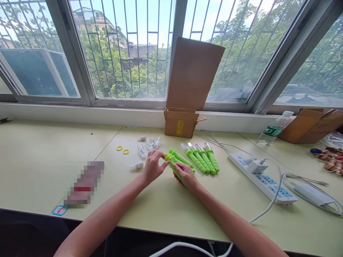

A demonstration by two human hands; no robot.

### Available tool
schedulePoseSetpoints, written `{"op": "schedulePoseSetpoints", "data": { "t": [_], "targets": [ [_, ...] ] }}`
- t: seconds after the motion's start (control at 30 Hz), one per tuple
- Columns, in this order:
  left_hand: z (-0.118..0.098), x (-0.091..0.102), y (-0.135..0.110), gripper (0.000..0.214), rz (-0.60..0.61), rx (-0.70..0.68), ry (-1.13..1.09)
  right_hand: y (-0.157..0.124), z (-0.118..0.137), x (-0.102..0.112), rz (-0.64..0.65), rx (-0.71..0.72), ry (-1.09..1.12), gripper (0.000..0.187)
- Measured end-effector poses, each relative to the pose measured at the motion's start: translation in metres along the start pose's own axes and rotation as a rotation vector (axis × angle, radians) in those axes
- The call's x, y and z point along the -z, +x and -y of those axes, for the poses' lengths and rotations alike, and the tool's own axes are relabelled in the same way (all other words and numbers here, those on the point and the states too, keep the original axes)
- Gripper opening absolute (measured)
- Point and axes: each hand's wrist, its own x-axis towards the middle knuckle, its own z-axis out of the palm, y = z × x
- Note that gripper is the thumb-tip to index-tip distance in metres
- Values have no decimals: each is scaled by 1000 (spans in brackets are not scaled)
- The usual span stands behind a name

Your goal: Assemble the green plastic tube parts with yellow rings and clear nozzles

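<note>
beside four clear-tipped sticks (205,160), two hands (154,166) (187,175) hold one handle (173,164).

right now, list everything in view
held handle: one, green, centre
loose handle: at least one, green, beyond it
clear-tipped handles: four, green, right of centre
caps: about six, clear, left of centre
loose rings: two, yellow, left of caps
boxes: two, brown, window side
bottle: one, clear, by right box
power strip: one, white, right
charger: one, white, on strip
cables: several, white, right
jumbled pieces: several, brown, far right
blurred item: one, reddish, left
label: one, blue-edged, front edge
table: one, pale green, underneath
windows: several, grey-framed, behind
left hand: one, at held handle's end
right hand: one, gripping held handle
</note>
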Motion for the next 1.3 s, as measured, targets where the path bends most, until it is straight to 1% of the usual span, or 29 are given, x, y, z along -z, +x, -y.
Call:
{"op": "schedulePoseSetpoints", "data": {
  "t": [0.2, 0.33, 0.43, 0.57, 0.63, 0.7, 0.83, 1.1, 1.3],
  "targets": [
    [1, 0, 0, 20, 4, -5, -14, -2, 8, 1, 16, -18, -19, 41],
    [3, -1, -2, 20, -4, -1, -21, -3, 5, 0, 18, -6, -71, 31],
    [3, -2, -4, 20, -11, -1, -16, -1, 0, 0, -67, 70, -191, 39],
    [2, -3, -5, 19, -32, -13, -10, 2, -3, 0, -158, 234, -426, 26],
    [1, -3, -6, 19, -40, -22, -5, 3, -3, 1, -174, 257, -493, 25],
    [1, -3, -6, 18, -38, -24, 0, 3, -3, 0, -180, 255, -515, 26],
    [0, -3, -6, 17, -26, -13, 8, 2, -4, -1, -184, 243, -502, 26],
    [-1, -3, -4, 16, -15, -17, 17, 2, -5, 0, -153, 223, -389, 28],
    [-2, -3, -3, 16, -5, -21, 16, 2, -5, 1, -110, 144, -269, 29]
  ]
}}
